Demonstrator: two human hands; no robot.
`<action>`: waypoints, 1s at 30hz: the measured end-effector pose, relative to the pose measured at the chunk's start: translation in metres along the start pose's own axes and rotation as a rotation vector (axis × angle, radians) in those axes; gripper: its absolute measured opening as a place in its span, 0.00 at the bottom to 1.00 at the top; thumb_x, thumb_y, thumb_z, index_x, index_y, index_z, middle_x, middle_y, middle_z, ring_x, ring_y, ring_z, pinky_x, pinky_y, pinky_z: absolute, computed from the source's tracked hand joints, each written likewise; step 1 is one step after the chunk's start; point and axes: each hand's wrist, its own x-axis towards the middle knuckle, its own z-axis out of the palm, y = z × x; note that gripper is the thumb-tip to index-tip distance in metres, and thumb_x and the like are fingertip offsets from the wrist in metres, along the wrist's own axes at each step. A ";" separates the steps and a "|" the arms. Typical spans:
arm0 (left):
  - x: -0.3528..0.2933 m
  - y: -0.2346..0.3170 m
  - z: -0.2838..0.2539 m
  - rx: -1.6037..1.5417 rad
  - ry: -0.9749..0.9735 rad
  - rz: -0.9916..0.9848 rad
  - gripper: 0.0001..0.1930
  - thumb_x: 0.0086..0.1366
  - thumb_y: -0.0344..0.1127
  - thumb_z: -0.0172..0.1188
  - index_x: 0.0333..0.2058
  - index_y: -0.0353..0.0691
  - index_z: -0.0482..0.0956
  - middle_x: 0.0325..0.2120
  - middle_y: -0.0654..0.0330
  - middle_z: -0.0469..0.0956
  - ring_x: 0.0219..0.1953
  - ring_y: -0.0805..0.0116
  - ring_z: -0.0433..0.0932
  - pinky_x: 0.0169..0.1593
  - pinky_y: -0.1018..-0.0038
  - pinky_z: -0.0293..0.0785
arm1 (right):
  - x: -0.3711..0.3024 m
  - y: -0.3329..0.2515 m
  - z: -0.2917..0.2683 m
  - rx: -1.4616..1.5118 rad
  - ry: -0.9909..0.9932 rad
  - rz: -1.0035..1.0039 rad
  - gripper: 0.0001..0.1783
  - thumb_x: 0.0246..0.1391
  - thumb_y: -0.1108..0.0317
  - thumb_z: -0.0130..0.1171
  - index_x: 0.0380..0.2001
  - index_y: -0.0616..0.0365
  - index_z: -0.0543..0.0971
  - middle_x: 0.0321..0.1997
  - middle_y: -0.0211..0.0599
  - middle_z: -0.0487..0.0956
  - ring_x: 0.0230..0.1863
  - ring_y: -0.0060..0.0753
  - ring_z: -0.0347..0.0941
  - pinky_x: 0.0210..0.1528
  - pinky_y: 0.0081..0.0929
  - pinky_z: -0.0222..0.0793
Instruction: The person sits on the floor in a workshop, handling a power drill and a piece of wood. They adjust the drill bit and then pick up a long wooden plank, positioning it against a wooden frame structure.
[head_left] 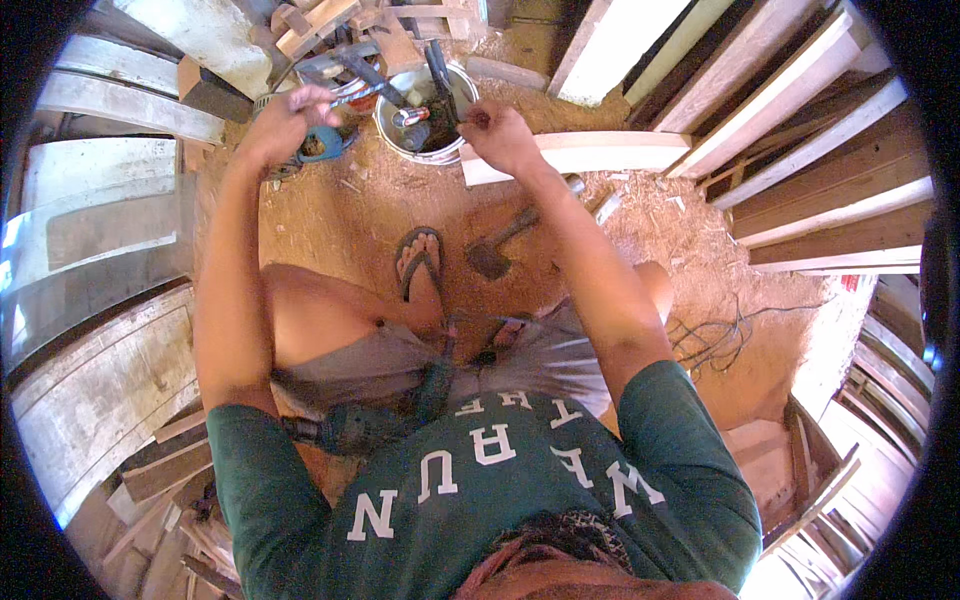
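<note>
Raised ahead of me, my left hand [290,122] pinches a slim spiral-patterned rod, which looks like a drill bit [357,93], pointing toward the bucket. My right hand [500,137] has its fingers curled together at the right rim of the white bucket [447,158]; whatever it may hold is hidden. Dark-handled tools [441,75] and small items lie in or stick out of that bucket. Just below my left hand is a blue object [321,144], partly covered. A dark power drill [370,428] rests in my lap.
A pale wooden board [590,155] lies beside my right hand. On the dusty floor are a mallet [490,258] and a tangled cable [715,340]. Planks [770,120] stand along the right, wood offcuts [330,22] pile up ahead, and a glass pane [110,215] is at left.
</note>
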 end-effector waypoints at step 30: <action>-0.257 0.002 0.079 -1.243 0.523 0.061 0.18 0.70 0.39 0.59 0.55 0.41 0.69 0.38 0.64 0.78 0.49 0.65 0.78 0.53 0.69 0.76 | -0.125 0.157 -0.069 -0.472 0.178 0.619 0.31 0.53 0.51 0.62 0.54 0.60 0.76 0.54 0.54 0.79 0.56 0.54 0.76 0.59 0.44 0.70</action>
